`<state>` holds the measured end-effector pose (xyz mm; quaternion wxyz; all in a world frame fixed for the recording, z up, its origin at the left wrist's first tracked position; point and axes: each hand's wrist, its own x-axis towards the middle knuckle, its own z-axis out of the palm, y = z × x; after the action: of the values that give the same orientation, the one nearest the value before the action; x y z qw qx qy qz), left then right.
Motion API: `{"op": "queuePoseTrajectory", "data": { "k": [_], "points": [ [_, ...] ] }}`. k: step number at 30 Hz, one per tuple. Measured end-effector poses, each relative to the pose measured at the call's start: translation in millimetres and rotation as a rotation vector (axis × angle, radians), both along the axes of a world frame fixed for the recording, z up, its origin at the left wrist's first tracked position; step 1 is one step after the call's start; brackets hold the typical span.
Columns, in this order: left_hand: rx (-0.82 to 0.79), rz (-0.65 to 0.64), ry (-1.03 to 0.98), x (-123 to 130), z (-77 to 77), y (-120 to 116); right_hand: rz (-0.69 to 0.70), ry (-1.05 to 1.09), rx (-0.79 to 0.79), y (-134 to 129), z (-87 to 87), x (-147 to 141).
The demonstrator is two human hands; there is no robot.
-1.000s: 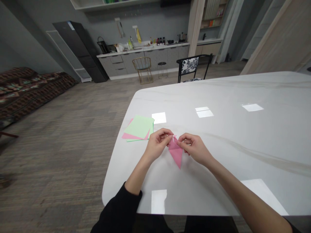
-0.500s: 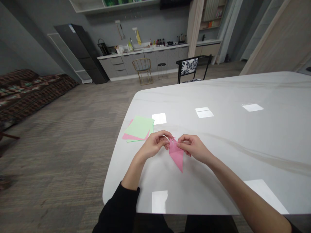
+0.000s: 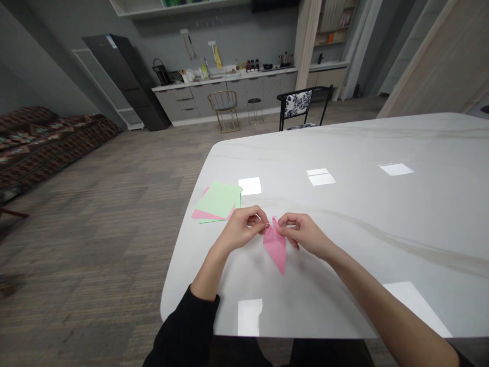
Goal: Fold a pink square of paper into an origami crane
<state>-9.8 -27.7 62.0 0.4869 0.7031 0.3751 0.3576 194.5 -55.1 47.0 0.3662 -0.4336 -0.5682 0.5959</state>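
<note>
Along the left of the frame, a patterned sofa [image 3: 26,127] lies against the wall, and a tall black refrigerator [image 3: 122,76] stands beyond it, next to grey kitchen cabinets [image 3: 191,99]. On the left part of a white marble table [image 3: 382,229], a stack of square paper sheets [image 3: 217,201] lies with green on top and pink showing beneath, just beside the left hand [image 3: 240,229]. That hand, coming out of a black sleeve [image 3: 183,326], is closed to a fingertip pinch on the upper left of the folded pink paper [image 3: 275,244]. The paper sits between both hands, a narrow kite shape with its long point toward the person, held just over the table or resting on it; which one cannot be told. The right hand [image 3: 303,233] pinches its upper right in the same way, the two hands nearly touching. Gripping this close to the edge looks like the steady way to work, and keeping both pinches level should help the layers stay aligned. Further right, a black chair with a floral back [image 3: 296,104] stands beyond the table's far edge.
</note>
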Motion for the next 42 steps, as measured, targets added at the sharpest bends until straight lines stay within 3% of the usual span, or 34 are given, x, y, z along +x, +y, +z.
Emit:
{"op": "queuePoseTrajectory", "data": {
  "k": [4, 8, 17, 31, 42],
  "points": [
    [0.042, 0.011, -0.029, 3.1, 2.7, -2.0, 0.001, 0.008, 0.024, -1.1, 0.5, -1.6],
    [0.040, 0.001, -0.005, 5.7, 3.9, -3.5, -0.099, -0.022, 0.044, -0.6, 0.9, -1.4],
    [-0.056, -0.086, -0.095, 12.6, -9.0, -2.5, -0.193, -0.078, 0.071, -1.6, 1.0, -3.3],
    [-0.244, 0.113, -0.308, 25.3, -24.7, -0.9, -0.212, -0.038, 0.053, -1.8, 2.1, -4.6],
    [-0.099, 0.141, -0.163, 25.1, -24.1, -0.6, -0.201, -0.052, 0.082, -1.8, 0.4, -3.5]
  ]
}}
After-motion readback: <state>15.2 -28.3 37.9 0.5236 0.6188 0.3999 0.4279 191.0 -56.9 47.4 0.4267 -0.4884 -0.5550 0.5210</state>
